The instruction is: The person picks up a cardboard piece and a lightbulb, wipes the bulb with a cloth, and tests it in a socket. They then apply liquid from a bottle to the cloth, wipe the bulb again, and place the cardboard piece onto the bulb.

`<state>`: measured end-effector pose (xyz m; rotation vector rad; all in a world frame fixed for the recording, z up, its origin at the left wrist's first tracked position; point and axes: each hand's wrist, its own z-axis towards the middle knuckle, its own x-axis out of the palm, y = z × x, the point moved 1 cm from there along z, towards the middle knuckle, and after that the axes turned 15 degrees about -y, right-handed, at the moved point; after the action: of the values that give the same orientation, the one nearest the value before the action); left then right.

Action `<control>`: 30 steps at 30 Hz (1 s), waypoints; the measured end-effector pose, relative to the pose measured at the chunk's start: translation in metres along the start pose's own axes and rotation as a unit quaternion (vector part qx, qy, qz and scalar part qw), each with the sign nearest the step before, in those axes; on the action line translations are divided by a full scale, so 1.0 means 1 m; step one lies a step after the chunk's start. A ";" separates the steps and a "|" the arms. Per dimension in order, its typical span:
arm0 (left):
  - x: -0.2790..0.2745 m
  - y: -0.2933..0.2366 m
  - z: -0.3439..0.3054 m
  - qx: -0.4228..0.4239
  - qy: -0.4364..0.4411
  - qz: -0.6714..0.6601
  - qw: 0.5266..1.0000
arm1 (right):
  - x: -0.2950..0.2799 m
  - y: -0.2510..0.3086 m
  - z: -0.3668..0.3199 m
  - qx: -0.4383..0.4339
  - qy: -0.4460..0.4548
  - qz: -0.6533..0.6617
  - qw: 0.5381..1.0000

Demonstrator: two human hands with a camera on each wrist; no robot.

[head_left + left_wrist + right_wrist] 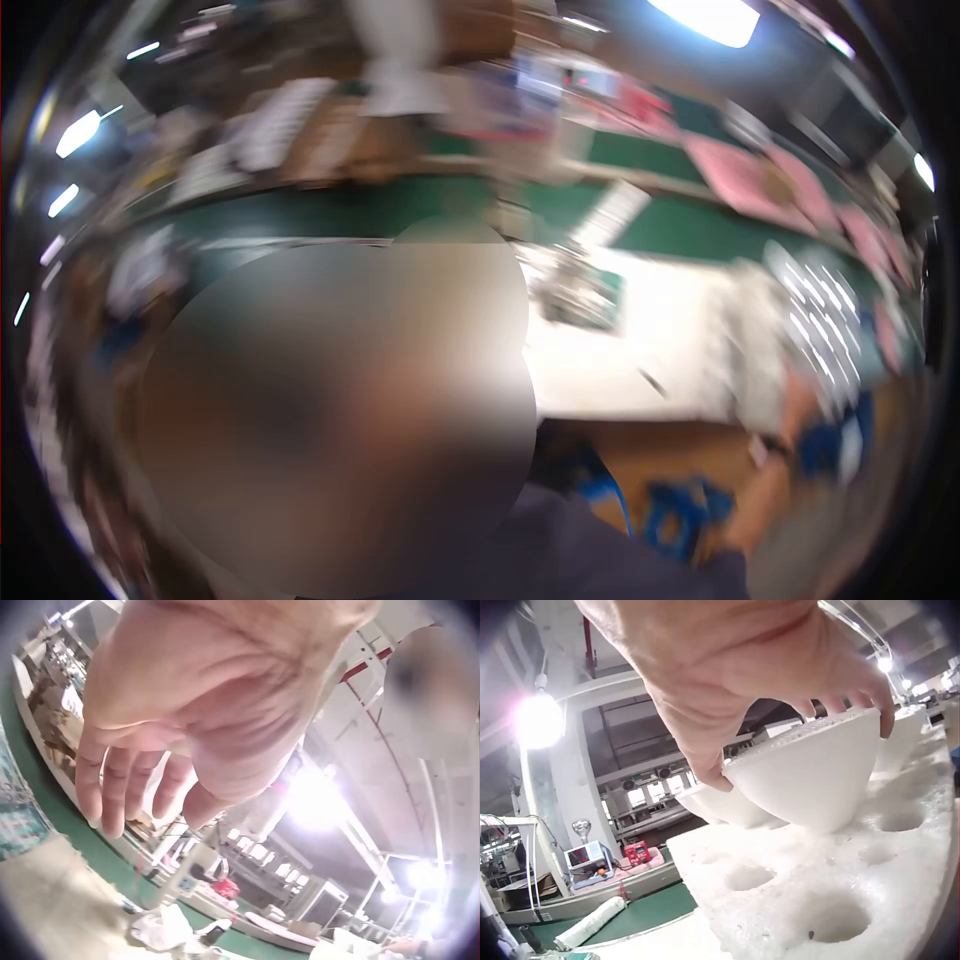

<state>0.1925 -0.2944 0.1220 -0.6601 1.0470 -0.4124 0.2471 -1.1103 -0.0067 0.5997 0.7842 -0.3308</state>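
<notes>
My right hand (pixel 742 667) grips a white cone-shaped lamp cup (pixel 810 776) by its wide rim, thumb on one side and fingers on the other. The cup stands narrow end down at a white foam block (pixel 900 907) with round holes. Similar white cups (pixel 904 742) stand behind it. In the blurred head view the right hand (pixel 797 400) is at the far right, beside several shiny-topped cups (pixel 820 320). My left hand (pixel 195 705) hangs with loosely bent fingers and holds nothing in the left wrist view. A smeared patch covers much of the head view's left side.
A white work surface (pixel 640 370) carries a cluster of small parts (pixel 580 295) and a dark thin item (pixel 652 382). Behind it runs a green belt (pixel 660 230) with a white strip (pixel 612 212) near its edge. Pink trays (pixel 735 180) stand farther back.
</notes>
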 end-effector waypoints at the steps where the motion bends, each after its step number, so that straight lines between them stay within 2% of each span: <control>1: 0.006 -0.026 0.004 -0.061 0.030 -0.043 0.997 | -0.011 0.013 -0.004 0.008 -0.015 -0.008 1.000; 3: 0.035 -0.030 -0.004 -0.030 0.092 -0.123 0.988 | -0.020 0.031 -0.001 0.034 -0.009 -0.017 0.999; 4: 0.046 -0.037 -0.006 -0.052 0.127 -0.144 0.980 | -0.017 0.027 0.000 0.092 0.029 -0.042 0.994; 5: 0.055 -0.042 -0.010 -0.036 0.154 -0.138 0.978 | -0.035 0.045 0.001 0.112 0.040 -0.056 0.991; 7: 0.066 -0.051 -0.015 0.001 0.192 -0.137 0.972 | -0.040 0.055 0.008 -0.010 0.077 -0.023 0.997; 8: 0.070 -0.055 -0.019 0.009 0.199 -0.137 0.970 | -0.049 0.057 0.005 0.000 0.073 -0.026 0.997; 10: 0.076 -0.062 -0.023 0.008 0.235 -0.143 0.961 | -0.062 0.069 0.003 -0.218 0.066 -0.013 0.974; 11: 0.079 -0.064 -0.024 0.013 0.241 -0.139 0.960 | -0.068 0.070 0.004 -0.210 0.066 -0.014 0.976; 14: 0.087 -0.077 -0.027 0.060 0.257 -0.156 0.952 | -0.086 0.064 0.015 -0.113 -0.085 0.106 0.984; 15: 0.087 -0.084 -0.026 0.071 0.274 -0.156 0.946 | -0.106 0.077 0.018 -0.114 -0.085 0.106 0.984; 16: 0.088 -0.091 -0.025 0.082 0.291 -0.154 0.941 | -0.139 0.105 0.014 0.017 -0.033 0.226 0.973; 17: 0.090 -0.098 -0.026 0.082 0.288 -0.150 0.942 | -0.155 0.126 0.001 0.148 0.022 0.342 0.928; 19: 0.092 -0.117 -0.032 0.024 0.298 -0.238 0.924 | -0.155 0.157 -0.042 0.283 0.075 0.514 0.806; 21: 0.091 -0.141 -0.033 0.040 0.302 -0.290 0.907 | -0.169 0.222 -0.115 0.254 0.188 0.604 0.732; 23: 0.082 -0.161 -0.033 -0.007 0.325 -0.334 0.885 | -0.181 0.296 -0.177 0.242 0.282 0.694 0.616; 26: 0.058 -0.158 -0.029 0.072 0.188 -0.333 0.921 | -0.195 0.360 -0.231 0.305 0.351 0.690 0.555; 28: 0.039 -0.145 -0.029 0.060 0.169 -0.324 0.929 | -0.193 0.375 -0.251 0.313 0.402 0.705 0.494; 29: 0.028 -0.138 -0.031 0.045 0.153 -0.324 0.933 | -0.189 0.379 -0.258 0.317 0.404 0.707 0.486; 30: 0.020 -0.133 -0.032 0.057 0.146 -0.314 0.937 | -0.184 0.380 -0.264 0.298 0.448 0.707 0.459</control>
<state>0.1723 -0.4137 0.1879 -0.8400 1.0635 -1.1486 0.1615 -0.6386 0.1271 1.9687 0.8444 1.5142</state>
